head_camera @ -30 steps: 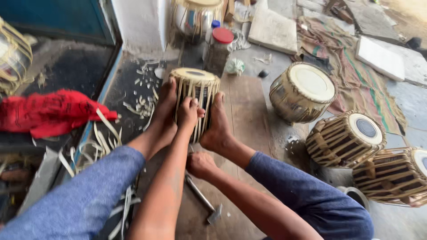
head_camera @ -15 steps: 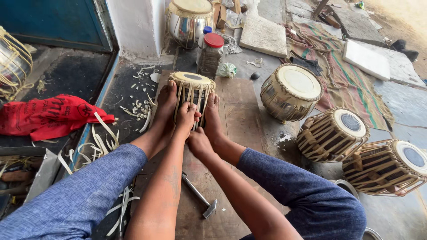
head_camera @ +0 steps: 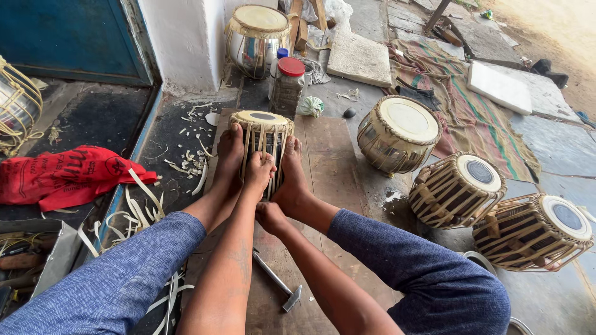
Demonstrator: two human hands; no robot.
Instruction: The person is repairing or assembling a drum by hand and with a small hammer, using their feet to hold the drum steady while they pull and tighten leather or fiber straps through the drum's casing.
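a person sits on the floor with both bare feet pressed against the sides of a small strapped drum, which stands on a wooden board between the feet, its pale head with a dark centre tilted up toward the camera. the left hand is clenched on the front of the drum, its fingers curled around the pale straps that run down the shell. the right hand sits lower, just beside the right ankle and below the drum; whether it grips anything cannot be told, as the left forearm hides most of it. a hammer lies on the board between the legs, near the right forearm. pale strap offcuts are scattered on the floor to the left, next to a red cloth bag. to the right, well apart from the hands, stand 1 round metal drum and 2 wooden drums with pegs. behind the held drum stand a jar with a red lid and another metal drum.
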